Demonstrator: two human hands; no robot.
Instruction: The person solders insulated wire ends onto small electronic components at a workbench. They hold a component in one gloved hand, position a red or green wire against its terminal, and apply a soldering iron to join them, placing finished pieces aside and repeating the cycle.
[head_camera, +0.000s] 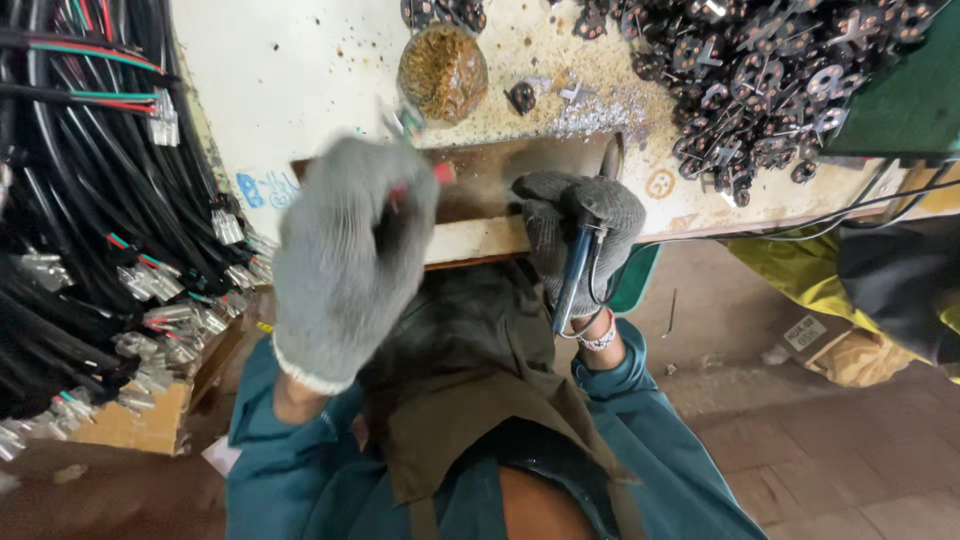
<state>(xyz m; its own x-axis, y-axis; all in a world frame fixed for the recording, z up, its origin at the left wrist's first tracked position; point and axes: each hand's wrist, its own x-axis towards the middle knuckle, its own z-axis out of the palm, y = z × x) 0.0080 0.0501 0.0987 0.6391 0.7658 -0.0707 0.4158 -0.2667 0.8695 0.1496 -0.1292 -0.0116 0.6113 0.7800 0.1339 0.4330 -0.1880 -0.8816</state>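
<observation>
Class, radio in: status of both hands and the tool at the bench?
Left hand gloved, raised, blurred; grip unclear. Right hand shut on tool at bench edge. Black parts pile behind, apart.

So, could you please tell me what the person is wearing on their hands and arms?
Both hands wear grey knitted work gloves: the left hand glove has a pale ribbed cuff, the right hand glove looks darker and grimy. Teal long sleeves cover both arms, and a pale beaded bracelet circles the right wrist.

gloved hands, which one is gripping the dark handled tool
The right hand, closed around the dark tool at the bench edge; the left hand is raised and blurred.
</observation>
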